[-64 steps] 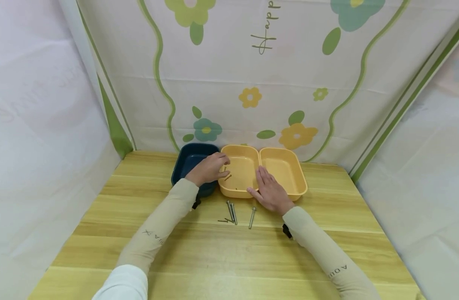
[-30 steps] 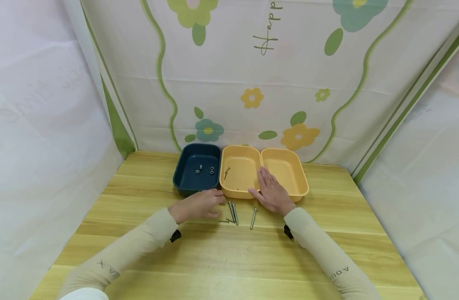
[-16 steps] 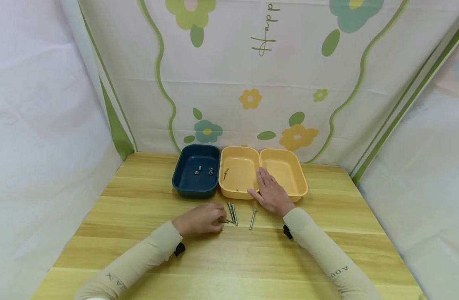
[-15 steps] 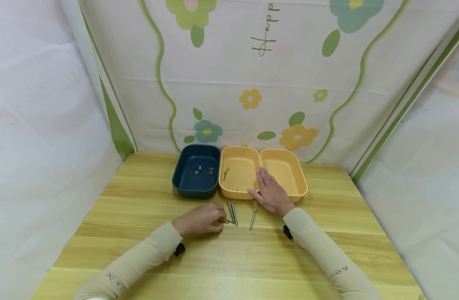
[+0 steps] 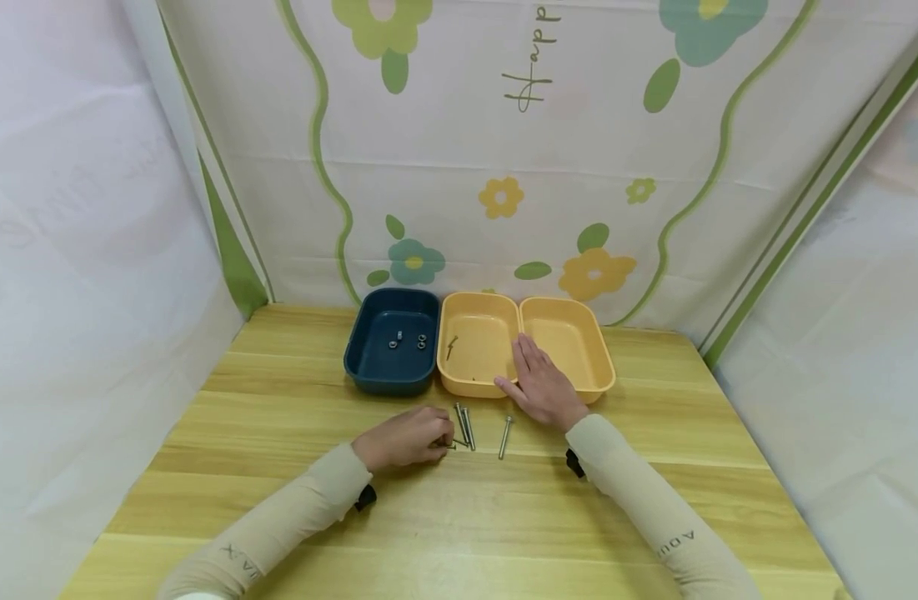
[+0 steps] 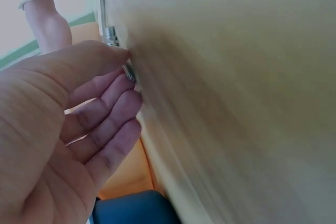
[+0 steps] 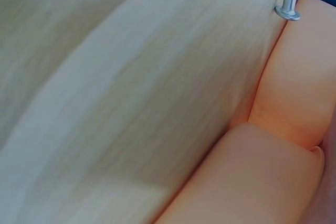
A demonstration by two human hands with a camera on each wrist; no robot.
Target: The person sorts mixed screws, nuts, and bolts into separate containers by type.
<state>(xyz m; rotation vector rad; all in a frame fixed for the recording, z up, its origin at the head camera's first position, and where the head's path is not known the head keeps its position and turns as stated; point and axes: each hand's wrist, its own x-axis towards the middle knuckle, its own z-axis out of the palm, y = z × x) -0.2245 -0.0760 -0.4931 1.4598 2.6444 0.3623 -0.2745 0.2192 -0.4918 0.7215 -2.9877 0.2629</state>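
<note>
My left hand (image 5: 408,437) is low over the table, left of the long bolts. Its thumb and fingertips pinch a small screw (image 6: 129,72), partly hidden by the thumb in the left wrist view. Another small screw (image 5: 460,442) lies beside the fingertips. Two long bolts (image 5: 465,427) lie close together, and a third bolt (image 5: 505,437) is apart to the right. My right hand (image 5: 543,387) rests with straight fingers on the adjoining rims of the middle yellow tray (image 5: 479,388) and the right yellow tray (image 5: 604,367).
A dark blue tray (image 5: 389,387) with several nuts (image 5: 422,342) stands left of the yellow ones. Thin screws (image 5: 451,347) lie inside the middle yellow tray. A printed curtain (image 5: 428,133) hangs behind the wooden table (image 5: 459,533).
My left hand has come from over the middle yellow tray down to the table. A small screw at its fingertips has shifted slightly. My right hand has stayed in place.
</note>
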